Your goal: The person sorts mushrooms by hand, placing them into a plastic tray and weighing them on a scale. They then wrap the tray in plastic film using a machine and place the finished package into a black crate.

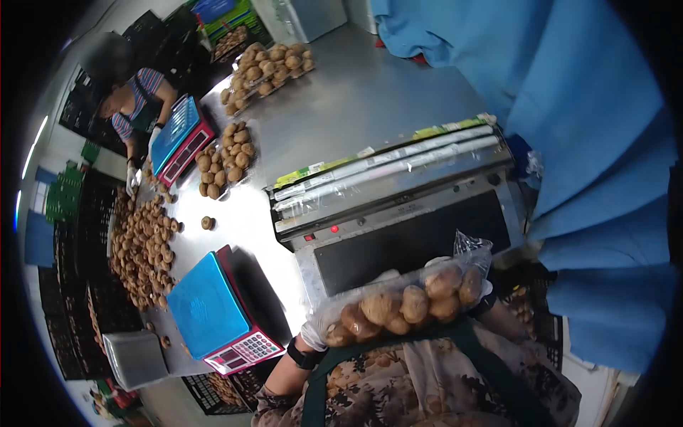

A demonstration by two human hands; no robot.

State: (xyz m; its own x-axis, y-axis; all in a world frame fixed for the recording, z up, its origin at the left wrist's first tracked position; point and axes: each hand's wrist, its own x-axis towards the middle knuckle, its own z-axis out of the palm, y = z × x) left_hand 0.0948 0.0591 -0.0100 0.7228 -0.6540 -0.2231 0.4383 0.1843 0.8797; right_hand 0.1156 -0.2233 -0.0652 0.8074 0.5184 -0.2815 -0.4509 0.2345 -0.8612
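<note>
A clear-film-wrapped pack of brown mushrooms (414,304) is held close against my apron, at the front edge of the wrapping machine (413,238). My left hand (314,335), in a white glove, grips the pack's left end. At the right end my right hand (486,289), also gloved, holds it, mostly hidden behind the pack. Loose film (472,245) sticks up at the pack's upper right corner. The fingers of both hands are partly covered by the mushrooms and film.
Left of me stands a scale with a blue top (206,304). Beyond it lie a heap of loose mushrooms (144,245) and filled packs (226,160). A co-worker (139,103) bends by another scale (176,139). A blue curtain (597,142) hangs at right.
</note>
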